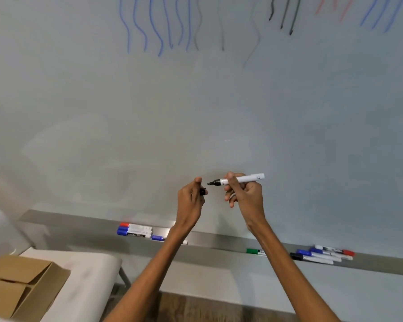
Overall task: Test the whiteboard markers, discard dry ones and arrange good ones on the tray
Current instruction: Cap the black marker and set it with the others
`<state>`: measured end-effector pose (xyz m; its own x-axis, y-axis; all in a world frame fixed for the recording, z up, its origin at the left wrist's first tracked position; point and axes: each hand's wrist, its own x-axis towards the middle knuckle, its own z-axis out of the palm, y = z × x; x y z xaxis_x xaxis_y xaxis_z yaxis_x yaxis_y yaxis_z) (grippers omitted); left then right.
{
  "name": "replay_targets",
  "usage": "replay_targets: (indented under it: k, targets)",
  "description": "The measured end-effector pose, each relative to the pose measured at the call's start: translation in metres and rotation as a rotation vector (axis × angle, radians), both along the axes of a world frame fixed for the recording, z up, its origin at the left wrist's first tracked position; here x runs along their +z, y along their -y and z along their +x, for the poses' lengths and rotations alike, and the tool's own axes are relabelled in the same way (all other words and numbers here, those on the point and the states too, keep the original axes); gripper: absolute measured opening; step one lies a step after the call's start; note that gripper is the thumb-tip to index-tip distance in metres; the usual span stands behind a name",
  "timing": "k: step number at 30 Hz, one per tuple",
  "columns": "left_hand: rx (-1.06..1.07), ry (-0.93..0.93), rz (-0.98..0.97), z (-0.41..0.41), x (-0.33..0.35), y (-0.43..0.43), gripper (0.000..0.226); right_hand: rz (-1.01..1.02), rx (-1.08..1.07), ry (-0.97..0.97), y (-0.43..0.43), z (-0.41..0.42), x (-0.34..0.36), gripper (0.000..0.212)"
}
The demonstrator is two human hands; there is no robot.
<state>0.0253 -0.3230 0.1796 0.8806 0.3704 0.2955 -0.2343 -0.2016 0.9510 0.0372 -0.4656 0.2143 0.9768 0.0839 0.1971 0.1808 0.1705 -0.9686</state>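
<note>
Cardboard box point(21, 282) on white tabletop point(79, 273), lower left. Beyond, metal tray point(219, 241) bearing capped markers point(135, 230) at left and right ends. Above tray, left hand point(191, 201) pinching black cap point(203, 192); right hand point(244, 194) gripping uncapped white marker point(242, 179), tip toward cap, not touching. Behind, whiteboard point(196, 112) with blue, grey, black and red strokes point(154, 26).
</note>
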Motion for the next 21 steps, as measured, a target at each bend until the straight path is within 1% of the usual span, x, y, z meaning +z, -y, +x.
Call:
replay_targets:
  k: [5, 8, 12, 14, 17, 19, 21]
  targets:
    - [0.047, -0.025, 0.007, 0.001, -0.018, -0.003, 0.069, -0.021, 0.002, -0.007, -0.002, -0.003, -0.021, 0.019]
    - [0.028, -0.01, 0.014, -0.001, -0.018, 0.001, 0.071, -0.059, 0.017, -0.004, -0.004, -0.002, -0.028, 0.022]
    - [-0.04, -0.055, 0.003, 0.0, -0.022, 0.006, 0.064, -0.078, 0.038, -0.009, -0.009, -0.002, -0.036, 0.017]
    - [-0.099, -0.156, -0.041, 0.002, -0.024, 0.005, 0.06, -0.07, 0.036, -0.024, -0.009, 0.0, -0.04, 0.016]
    - [-0.249, -0.34, -0.14, 0.005, -0.025, -0.004, 0.038, -0.06, 0.017, -0.055, -0.008, 0.002, -0.046, 0.015]
    - [-0.368, -0.366, -0.086, 0.005, -0.026, -0.012, 0.03, -0.048, 0.012, -0.09, -0.006, 0.004, -0.051, 0.013]
    - [-0.422, -0.408, -0.04, 0.004, -0.028, -0.019, 0.025, -0.043, 0.019, -0.119, -0.004, 0.005, -0.055, 0.011]
